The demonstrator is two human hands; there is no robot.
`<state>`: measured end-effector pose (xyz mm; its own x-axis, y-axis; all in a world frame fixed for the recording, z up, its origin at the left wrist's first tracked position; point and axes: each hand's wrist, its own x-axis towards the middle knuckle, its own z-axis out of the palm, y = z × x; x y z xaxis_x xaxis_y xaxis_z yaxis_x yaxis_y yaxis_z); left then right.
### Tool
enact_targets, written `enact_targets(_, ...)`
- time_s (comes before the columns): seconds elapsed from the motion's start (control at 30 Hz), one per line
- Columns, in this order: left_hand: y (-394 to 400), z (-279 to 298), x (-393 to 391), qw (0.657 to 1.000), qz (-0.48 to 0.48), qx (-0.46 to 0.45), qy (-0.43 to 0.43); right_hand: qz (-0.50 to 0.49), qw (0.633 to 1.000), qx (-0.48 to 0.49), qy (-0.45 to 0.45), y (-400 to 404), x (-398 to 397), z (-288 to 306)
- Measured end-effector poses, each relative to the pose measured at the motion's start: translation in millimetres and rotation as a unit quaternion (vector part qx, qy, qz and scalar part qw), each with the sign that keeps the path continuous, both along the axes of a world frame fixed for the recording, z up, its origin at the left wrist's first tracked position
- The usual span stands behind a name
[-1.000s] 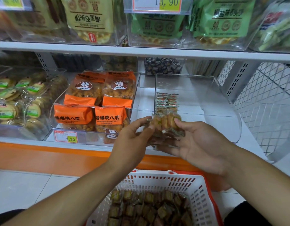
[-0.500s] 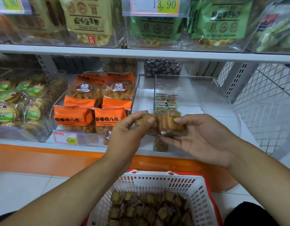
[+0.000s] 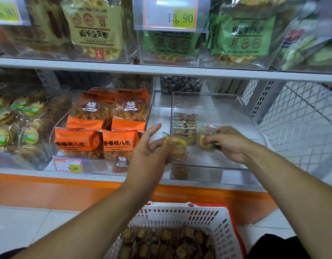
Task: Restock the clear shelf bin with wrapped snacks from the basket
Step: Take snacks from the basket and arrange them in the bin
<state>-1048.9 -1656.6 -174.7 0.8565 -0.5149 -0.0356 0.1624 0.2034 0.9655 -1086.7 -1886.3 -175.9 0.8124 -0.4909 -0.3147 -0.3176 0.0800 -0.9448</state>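
wrapped snacks [image 3: 177, 146] | head view: the bundle held by both hands a second ago is now split | left hand [image 3: 150, 154] fingers pinch some at clear shelf bin [image 3: 204, 167] front-left corner | right hand [image 3: 229, 143] fingers pinch others inside bin | basket [image 3: 182, 214] below

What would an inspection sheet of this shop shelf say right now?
Surface: white shelf, bins in a row.
Job's things: clear bin, one short snack stack at its back left; white basket below holds many snacks.
Clutter: orange packs; price tag.
Hands: left hand holds a snack at the bin's front left corner; right hand holds snacks inside the bin.
Cables: nothing seen.
Surroundings: upper shelf bags; wire mesh right.
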Motion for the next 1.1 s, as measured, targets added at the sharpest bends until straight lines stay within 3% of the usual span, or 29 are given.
enact_targets(0.17, -13, -2, -3, 0.993, -0.007, -0.011, 0.12, 0.017, 0.991, -0.096, 0.087, -11, 29, -40)
enact_targets(0.33, -16, -7, 2, 0.986, -0.011, 0.009, 0.166, 0.022, 0.975, -0.156, 0.158, -16, 46, -52)
enact_targets(0.63, -18, -3, -4, 0.984, -0.057, 0.028, 0.169, 0.046, 0.964, -0.218, 0.146, -2, 54, -51)
enact_targets(0.87, -17, -6, -1, 0.981, -0.033, 0.04, 0.187, 0.066, 0.958, -0.244, 0.133, 1, 54, -50)
enact_targets(1.0, -14, -4, -1, 0.986, -0.017, 0.004, 0.168, 0.115, 0.933, -0.303, 0.155, 7, 48, -36)
enact_targets(1.1, -11, -4, 1, 0.989, 0.01, -0.029, 0.143, 0.051, 0.907, -0.408, 0.089, 12, 40, -5)
